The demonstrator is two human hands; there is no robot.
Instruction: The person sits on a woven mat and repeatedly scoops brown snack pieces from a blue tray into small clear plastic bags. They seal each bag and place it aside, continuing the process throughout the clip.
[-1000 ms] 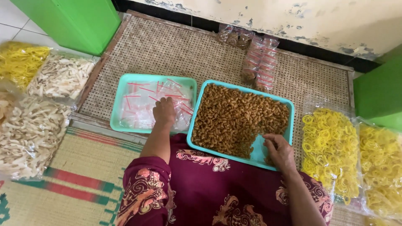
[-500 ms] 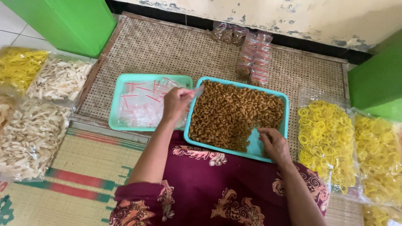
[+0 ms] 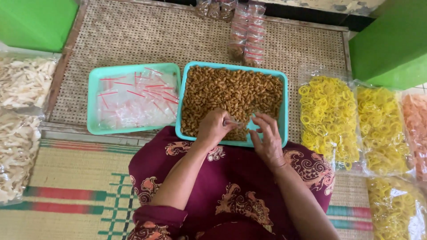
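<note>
A teal tray (image 3: 285, 106) heaped with small brown snacks (image 3: 231, 91) rests against my lap. My left hand (image 3: 212, 128) hovers over its near edge, shut on a small clear plastic bag (image 3: 235, 123). My right hand (image 3: 267, 138) is just right of the bag, fingers spread, fingertips close to the bag's mouth. A second teal tray (image 3: 92, 102) to the left holds a pile of empty clear bags with red strips (image 3: 133, 100).
Filled small snack packets (image 3: 247, 35) lie on the woven mat (image 3: 120, 40) beyond the trays. Big bags of yellow ring crackers (image 3: 329, 115) and pinkish crackers (image 3: 416, 129) sit right, white crackers (image 3: 22, 80) left. Green boxes (image 3: 391, 44) stand at both far corners.
My left hand left the tray of empty bags and came right over the snack tray with one bag. My right hand lifted off the tray's corner toward the bag.
</note>
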